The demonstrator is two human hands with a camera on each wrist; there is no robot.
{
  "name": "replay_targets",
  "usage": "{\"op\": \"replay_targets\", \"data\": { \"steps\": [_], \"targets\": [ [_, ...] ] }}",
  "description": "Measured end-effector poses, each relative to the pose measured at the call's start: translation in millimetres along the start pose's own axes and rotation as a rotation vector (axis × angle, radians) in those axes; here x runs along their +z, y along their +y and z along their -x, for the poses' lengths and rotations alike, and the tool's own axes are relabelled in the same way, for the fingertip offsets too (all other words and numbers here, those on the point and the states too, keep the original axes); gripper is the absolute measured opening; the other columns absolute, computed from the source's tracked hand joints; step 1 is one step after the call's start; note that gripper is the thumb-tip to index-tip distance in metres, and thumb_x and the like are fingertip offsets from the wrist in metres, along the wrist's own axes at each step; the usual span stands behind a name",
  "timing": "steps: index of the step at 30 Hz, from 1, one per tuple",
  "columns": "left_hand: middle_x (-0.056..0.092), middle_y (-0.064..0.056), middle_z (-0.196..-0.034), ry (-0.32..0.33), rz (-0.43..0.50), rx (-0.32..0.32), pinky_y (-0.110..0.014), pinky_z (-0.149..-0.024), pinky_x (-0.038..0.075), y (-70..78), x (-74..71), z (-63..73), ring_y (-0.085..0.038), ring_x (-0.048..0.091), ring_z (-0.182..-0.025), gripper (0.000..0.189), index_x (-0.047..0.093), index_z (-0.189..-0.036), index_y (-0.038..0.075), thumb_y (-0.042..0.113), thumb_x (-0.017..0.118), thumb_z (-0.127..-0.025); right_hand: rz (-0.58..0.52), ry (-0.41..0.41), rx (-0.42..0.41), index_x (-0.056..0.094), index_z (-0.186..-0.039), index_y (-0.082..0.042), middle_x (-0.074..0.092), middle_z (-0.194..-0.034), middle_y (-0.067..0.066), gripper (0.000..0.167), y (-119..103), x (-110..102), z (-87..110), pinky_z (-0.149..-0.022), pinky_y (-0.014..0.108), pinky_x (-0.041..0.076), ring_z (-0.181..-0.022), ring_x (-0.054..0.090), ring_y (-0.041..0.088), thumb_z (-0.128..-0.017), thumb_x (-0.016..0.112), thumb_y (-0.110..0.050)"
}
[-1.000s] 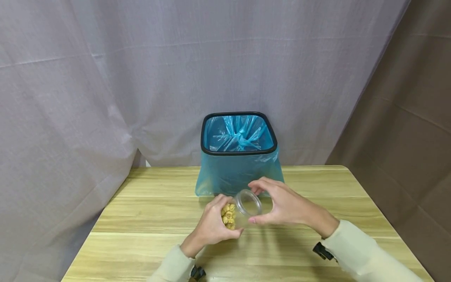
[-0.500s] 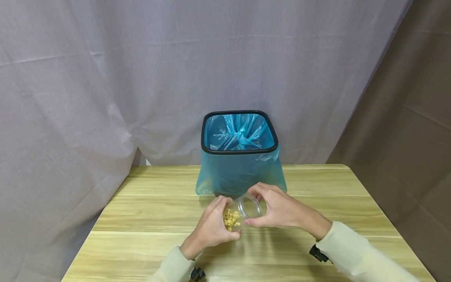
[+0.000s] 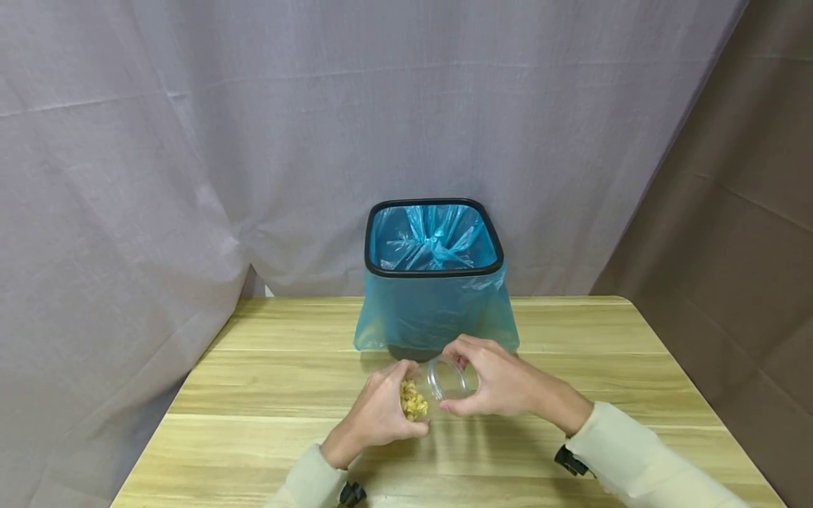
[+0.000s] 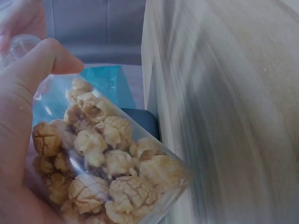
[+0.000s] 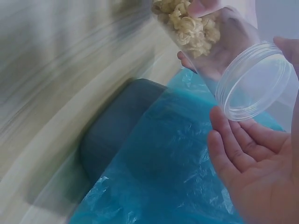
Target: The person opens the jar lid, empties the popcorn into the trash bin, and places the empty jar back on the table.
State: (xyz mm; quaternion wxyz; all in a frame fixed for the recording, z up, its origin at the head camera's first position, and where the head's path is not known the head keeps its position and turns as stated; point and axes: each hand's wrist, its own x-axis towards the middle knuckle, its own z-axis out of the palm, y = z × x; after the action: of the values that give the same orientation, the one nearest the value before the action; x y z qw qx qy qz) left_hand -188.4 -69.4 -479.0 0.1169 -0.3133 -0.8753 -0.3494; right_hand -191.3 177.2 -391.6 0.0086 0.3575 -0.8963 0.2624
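My left hand (image 3: 380, 408) grips a clear plastic jar (image 5: 222, 88) by its body, and the jar lies on its side with its mouth facing right. Clumps of caramel popcorn (image 4: 93, 147) fill the closed end in the left wrist view. At the mouth, my right hand (image 3: 511, 381) curves around the threaded rim (image 5: 231, 105), fingertips on one side and thumb on the other. Through the mouth end the plastic looks see-through. The jar is above the table in front of the bin, and my left palm hides part of its body.
Behind my hands stands a trash bin with a black rim (image 3: 435, 273), lined with a blue plastic bag (image 3: 438, 300). Its dark grey base (image 5: 117, 121) shows below the bag. The wooden table (image 3: 267, 395) meets a grey curtain (image 3: 305, 176) at the back.
The popcorn has shifted and tumbled inside the jar as its tilt changed. My right hand has moved slightly left and down, while my left hand keeps hold of the jar body.
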Motion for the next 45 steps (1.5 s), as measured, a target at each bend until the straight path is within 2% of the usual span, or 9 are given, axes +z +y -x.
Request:
{"op": "replay_targets", "data": {
  "steps": [7, 15, 21, 27, 30, 35, 40, 44, 45],
  "targets": [
    [0.079, -0.004, -0.114, -0.016, 0.027, 0.015, -0.029, -0.088, 0.060, -1.6, -2.4, -1.8, -0.015, 0.072, -0.100, 0.071, 0.065, -0.124, 0.009, 0.026, 0.093, -0.061, -0.002, 0.008, -0.051, 0.065, -0.119, -0.017, 0.061, -0.102, -0.011, 0.055, -1, 1, 0.3, -0.077, 0.027, 0.059, -0.092, 0.060, 0.009, -0.080, 0.089, -0.049],
    [0.078, 0.000, -0.112, -0.050, 0.029, -0.005, -0.025, -0.087, 0.059, -0.3, -5.7, -2.7, -0.011, 0.071, -0.099, 0.070, 0.066, -0.123, 0.012, 0.026, 0.093, -0.061, 0.018, 0.029, -0.136, 0.064, -0.122, -0.017, 0.060, -0.106, -0.012, 0.059, -1, 0, 1.5, -0.080, 0.029, 0.061, -0.094, 0.062, 0.010, -0.078, 0.091, -0.044],
    [0.077, -0.002, -0.108, -0.114, 0.026, -0.002, -0.023, -0.085, 0.057, -0.7, -9.3, -4.4, -0.008, 0.068, -0.096, 0.063, 0.067, -0.118, 0.013, 0.027, 0.092, -0.062, 0.041, 0.024, -0.188, 0.063, -0.124, -0.014, 0.065, -0.111, -0.004, 0.064, 1, 1, 2.4, -0.083, 0.028, 0.061, -0.098, 0.063, 0.010, -0.076, 0.093, -0.044],
    [0.077, 0.002, -0.105, -0.193, 0.018, 0.015, -0.026, -0.090, 0.054, -2.6, -12.3, -6.7, -0.004, 0.067, -0.097, 0.063, 0.068, -0.122, 0.013, 0.027, 0.090, -0.064, 0.107, 0.018, -0.239, 0.063, -0.128, -0.012, 0.066, -0.119, -0.002, 0.071, 4, 3, 3.3, -0.087, 0.026, 0.061, -0.104, 0.063, 0.009, -0.073, 0.094, -0.044],
    [0.076, 0.004, -0.103, -0.224, 0.041, 0.012, -0.022, -0.084, 0.054, -3.6, -13.2, -7.9, 0.000, 0.065, -0.091, 0.064, 0.068, -0.122, 0.012, 0.026, 0.090, -0.063, 0.167, 0.029, -0.294, 0.063, -0.130, -0.012, 0.066, -0.120, -0.003, 0.075, 6, 3, 3.5, -0.090, 0.028, 0.061, -0.106, 0.063, 0.009, -0.072, 0.094, -0.046],
    [0.075, 0.003, -0.103, -0.301, 0.107, -0.010, -0.014, -0.067, 0.054, -5.6, -13.4, -8.6, 0.004, 0.061, -0.079, 0.062, 0.068, -0.118, 0.011, 0.022, 0.091, -0.062, 0.265, 0.058, -0.408, 0.061, -0.133, -0.009, 0.066, -0.125, -0.001, 0.080, 10, 5, 5.2, -0.095, 0.033, 0.061, -0.111, 0.064, 0.012, -0.073, 0.092, -0.052],
    [0.075, 0.005, -0.102, -0.370, 0.132, -0.015, -0.014, -0.067, 0.054, -6.5, -15.1, -9.9, 0.004, 0.060, -0.080, 0.054, 0.068, -0.110, 0.016, 0.019, 0.090, -0.061, 0.353, 0.094, -0.520, 0.062, -0.134, -0.005, 0.067, -0.127, 0.002, 0.082, 13, 8, 6.4, -0.098, 0.035, 0.060, -0.114, 0.065, 0.016, -0.073, 0.091, -0.052],
    [0.074, 0.010, -0.098, -0.418, 0.177, 0.011, -0.015, -0.068, 0.056, -9.4, -15.9, -10.3, 0.005, 0.061, -0.078, 0.049, 0.067, -0.106, 0.019, 0.016, 0.089, -0.062, 0.418, 0.119, -0.595, 0.062, -0.134, -0.004, 0.068, -0.127, 0.004, 0.084, 14, 11, 7.0, -0.098, 0.035, 0.059, -0.115, 0.066, 0.018, -0.072, 0.091, -0.052],
    [0.074, 0.012, -0.098, -0.429, 0.189, 0.020, -0.014, -0.071, 0.056, -10.5, -16.0, -10.2, 0.005, 0.062, -0.080, 0.049, 0.067, -0.106, 0.019, 0.015, 0.089, -0.063, 0.430, 0.126, -0.616, 0.062, -0.135, -0.003, 0.069, -0.126, 0.004, 0.085, 14, 12, 6.9, -0.098, 0.035, 0.059, -0.114, 0.066, 0.018, -0.071, 0.092, -0.052]
  ]
}}
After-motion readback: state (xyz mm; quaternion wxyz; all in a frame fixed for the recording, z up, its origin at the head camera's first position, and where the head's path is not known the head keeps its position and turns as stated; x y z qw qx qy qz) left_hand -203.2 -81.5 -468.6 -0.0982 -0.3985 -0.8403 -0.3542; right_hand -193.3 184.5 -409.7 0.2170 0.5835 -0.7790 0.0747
